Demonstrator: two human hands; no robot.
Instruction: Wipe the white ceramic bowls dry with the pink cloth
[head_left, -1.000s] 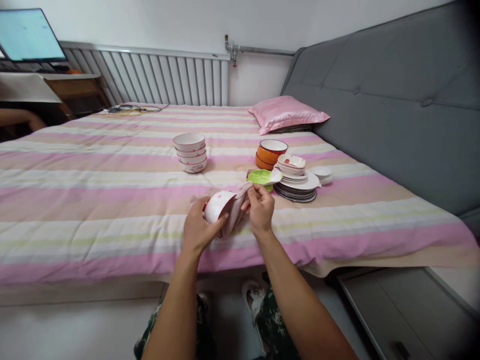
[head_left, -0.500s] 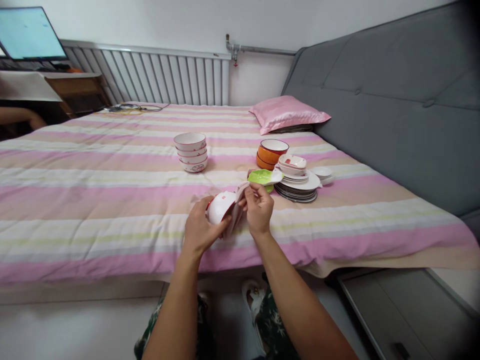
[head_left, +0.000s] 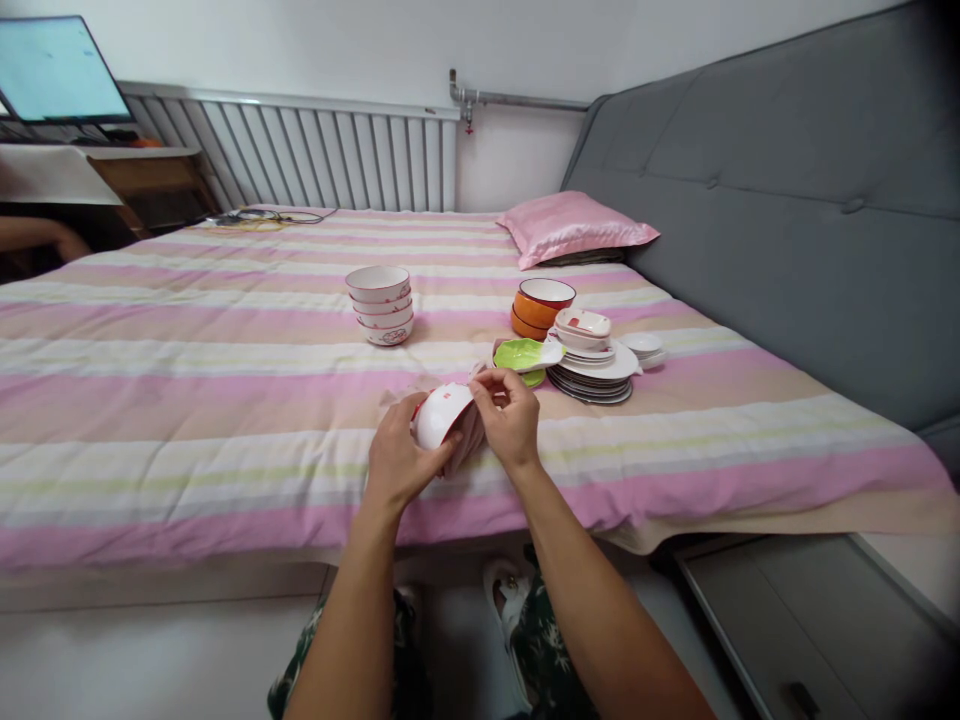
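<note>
Just above the near part of the bed, my left hand (head_left: pixel 395 455) is closed round a white bowl (head_left: pixel 441 415) with a red rim, which is tilted on its side. Thumb and fingers of my right hand (head_left: pixel 511 415) pinch a pale pink cloth (head_left: pixel 470 440) at the bowl's right rim. The cloth hangs beside and behind the bowl, and part of it is hidden by the bowl and my fingers. Beyond my right hand lies a green leaf-shaped dish (head_left: pixel 521 354), close to a stack of dark-edged plates (head_left: pixel 592 388).
A stack of white bowls (head_left: pixel 381 300) stands further back. Orange bowls (head_left: pixel 532 312), small rectangular dishes (head_left: pixel 582 325) and small white dishes (head_left: pixel 645 348) sit at the right. A pink pillow (head_left: pixel 574 228) and cables (head_left: pixel 274 216) lie on the striped bed (head_left: pixel 187 400). Another person's arm (head_left: pixel 41 236) shows far left.
My right hand has shifted slightly left and toward the bowl's rim, and the cloth edge it held up is now lower and folded against the bowl. The left hand keeps its grip.
</note>
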